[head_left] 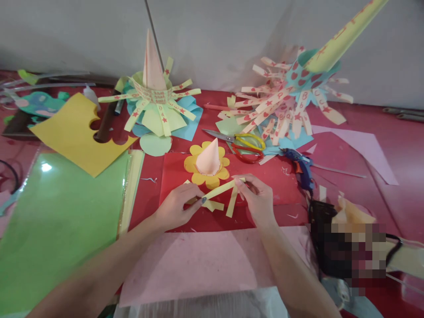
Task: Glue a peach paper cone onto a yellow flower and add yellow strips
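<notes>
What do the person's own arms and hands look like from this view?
Both forearms are bare, with no sleeves in view. The left hand and right hand wear no gloves, and no watch or bracelet shows. The left thumbnail looks dark; the other nails are too unclear to judge.

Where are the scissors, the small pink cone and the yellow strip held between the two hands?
Scissors (229, 138): head view, beside the pivot.
Small pink cone (208, 160): head view, middle of its side.
Yellow strip (220, 190): head view, around mid-length.

The left hand (179, 206) has a dark-painted thumbnail (204, 200).
</notes>
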Tool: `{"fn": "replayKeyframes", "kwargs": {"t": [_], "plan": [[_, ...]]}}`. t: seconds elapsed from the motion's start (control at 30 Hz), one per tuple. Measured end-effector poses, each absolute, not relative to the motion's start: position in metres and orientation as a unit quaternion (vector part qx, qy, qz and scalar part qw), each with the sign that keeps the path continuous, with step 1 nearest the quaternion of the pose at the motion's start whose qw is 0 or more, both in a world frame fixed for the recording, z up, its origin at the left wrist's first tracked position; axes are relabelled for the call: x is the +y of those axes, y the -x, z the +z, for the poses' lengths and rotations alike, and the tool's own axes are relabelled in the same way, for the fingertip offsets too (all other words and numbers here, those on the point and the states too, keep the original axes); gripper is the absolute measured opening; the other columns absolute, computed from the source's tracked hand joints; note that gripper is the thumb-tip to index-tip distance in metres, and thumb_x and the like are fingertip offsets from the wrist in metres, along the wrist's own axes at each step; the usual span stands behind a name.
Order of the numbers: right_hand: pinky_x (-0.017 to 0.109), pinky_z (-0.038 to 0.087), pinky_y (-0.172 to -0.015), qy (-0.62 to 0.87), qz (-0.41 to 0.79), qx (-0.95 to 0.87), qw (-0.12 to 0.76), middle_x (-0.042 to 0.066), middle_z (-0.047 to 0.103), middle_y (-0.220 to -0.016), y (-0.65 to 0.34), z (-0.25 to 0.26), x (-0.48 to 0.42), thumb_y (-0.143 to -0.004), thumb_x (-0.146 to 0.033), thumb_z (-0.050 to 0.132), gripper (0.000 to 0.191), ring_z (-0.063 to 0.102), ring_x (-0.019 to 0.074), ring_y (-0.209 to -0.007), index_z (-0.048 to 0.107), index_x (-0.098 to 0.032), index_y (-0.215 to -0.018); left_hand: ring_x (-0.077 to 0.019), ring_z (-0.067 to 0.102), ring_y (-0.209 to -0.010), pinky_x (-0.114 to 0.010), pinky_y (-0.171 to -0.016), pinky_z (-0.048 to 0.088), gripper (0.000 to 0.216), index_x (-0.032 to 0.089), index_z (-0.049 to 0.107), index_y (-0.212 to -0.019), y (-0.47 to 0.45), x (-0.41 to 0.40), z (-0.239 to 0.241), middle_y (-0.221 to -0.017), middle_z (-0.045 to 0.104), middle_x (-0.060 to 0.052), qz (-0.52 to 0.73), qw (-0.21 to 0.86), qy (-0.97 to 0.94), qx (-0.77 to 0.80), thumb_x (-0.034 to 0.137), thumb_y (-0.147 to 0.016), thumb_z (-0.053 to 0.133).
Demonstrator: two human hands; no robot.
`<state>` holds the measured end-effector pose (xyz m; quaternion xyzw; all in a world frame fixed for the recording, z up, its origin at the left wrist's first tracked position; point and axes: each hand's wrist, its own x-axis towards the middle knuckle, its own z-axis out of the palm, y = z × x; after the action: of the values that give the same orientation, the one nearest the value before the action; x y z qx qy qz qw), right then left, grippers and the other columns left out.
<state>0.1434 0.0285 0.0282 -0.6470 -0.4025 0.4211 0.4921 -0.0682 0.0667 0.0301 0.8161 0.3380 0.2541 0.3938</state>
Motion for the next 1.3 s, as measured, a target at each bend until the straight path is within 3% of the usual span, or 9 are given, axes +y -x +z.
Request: {"fn": "replayKeyframes", "kwargs": {"t": [0.2,0.37,0.57,0.67,0.8,1.0,1.1,1.2,1.3], "plan": [[0.024,0.042,-0.054,0.616,0.445,-0.443,0.477,0.001,0.063,-0.078,-0.14,0.027,0.028,-0.078,-0.038,0.063,0.016,0.055,0.0113,-0.065,0.07,-0.024,-0.082,-0.0128,0.052,-0.068,-0.029,-0.07,0.042,0.016,0.018,0.058,-0.074,0.066,0.067,0.029,-0.071,0.062,-0.001,0.227,0.323,-0.875,0.28,0.02,-0.086,0.048],[0.026,0.046,-0.062,0.61,0.451,-0.475,0.447,0.002,0.065,-0.081,-0.135,0.031,0.028,-0.078,-0.036,0.062,0.015,0.059,0.0143,-0.075,0.069,-0.023,-0.078,-0.0117,0.052,-0.064,-0.028,-0.067,0.041,0.021,0.018,0.058,-0.072,0.064,0.067,0.026,-0.067,0.061,-0.001,0.236,0.293,-0.875,0.305,0.024,-0.089,0.046],[0.024,0.042,-0.053,0.64,0.428,-0.436,0.467,0.001,0.063,-0.078,-0.14,0.028,0.032,-0.076,-0.041,0.063,0.021,0.054,0.0108,-0.061,0.069,-0.022,-0.082,-0.0117,0.051,-0.063,-0.028,-0.064,0.041,0.023,0.018,0.057,-0.072,0.064,0.066,0.027,-0.066,0.061,-0.001,0.259,0.315,-0.86,0.307,0.022,-0.09,0.044],[0.024,0.044,-0.057,0.669,0.368,-0.439,0.473,0.003,0.065,-0.085,-0.15,0.031,0.035,-0.078,-0.043,0.06,0.025,0.057,0.0129,-0.068,0.069,-0.023,-0.09,-0.0119,0.049,-0.062,-0.028,-0.065,0.041,0.023,0.019,0.057,-0.071,0.066,0.067,0.031,-0.065,0.059,-0.001,0.246,0.336,-0.858,0.3,0.021,-0.089,0.041],[0.027,0.047,-0.066,0.745,0.179,-0.437,0.471,0.006,0.066,-0.098,-0.189,0.042,0.035,-0.08,-0.043,0.056,0.029,0.06,0.0162,-0.082,0.068,-0.021,-0.095,-0.0128,0.049,-0.066,-0.03,-0.07,0.039,0.022,0.019,0.057,-0.07,0.067,0.068,0.038,-0.068,0.06,-0.001,0.176,0.348,-0.891,0.232,0.019,-0.085,0.042],[0.038,0.047,-0.076,0.854,0.013,-0.39,0.344,0.01,0.064,-0.092,-0.262,0.038,0.021,-0.077,-0.042,0.048,0.035,0.059,0.0206,-0.079,0.066,-0.016,-0.092,-0.0135,0.047,-0.069,-0.031,-0.072,0.037,0.02,0.018,0.058,-0.069,0.066,0.064,0.037,-0.073,0.06,-0.003,0.155,0.315,-0.909,0.223,0.018,-0.083,0.044],[0.048,0.041,-0.087,0.902,-0.047,-0.357,0.237,0.015,0.061,-0.094,-0.272,0.031,0.019,-0.075,-0.046,0.048,0.037,0.056,0.0288,-0.092,0.063,-0.015,-0.089,-0.0138,0.047,-0.069,-0.031,-0.073,0.037,0.019,0.018,0.058,-0.071,0.066,0.064,0.036,-0.074,0.059,-0.003,0.164,0.302,-0.911,0.226,0.018,-0.082,0.044],[0.056,0.033,-0.093,0.933,-0.061,-0.306,0.178,0.019,0.057,-0.103,-0.27,0.025,0.023,-0.07,-0.054,0.054,0.045,0.049,0.0367,-0.105,0.058,-0.015,-0.093,-0.014,0.05,-0.07,-0.032,-0.074,0.036,0.017,0.018,0.058,-0.072,0.066,0.064,0.036,-0.074,0.059,-0.002,0.177,0.296,-0.912,0.223,0.016,-0.081,0.044],[0.054,0.034,-0.093,0.946,-0.013,-0.276,0.17,0.021,0.054,-0.11,-0.269,0.022,0.034,-0.067,-0.056,0.056,0.054,0.048,0.0382,-0.108,0.055,-0.013,-0.101,-0.0144,0.052,-0.071,-0.032,-0.074,0.036,0.015,0.018,0.057,-0.073,0.067,0.065,0.035,-0.076,0.06,-0.003,0.187,0.278,-0.916,0.22,0.015,-0.08,0.044]]}}
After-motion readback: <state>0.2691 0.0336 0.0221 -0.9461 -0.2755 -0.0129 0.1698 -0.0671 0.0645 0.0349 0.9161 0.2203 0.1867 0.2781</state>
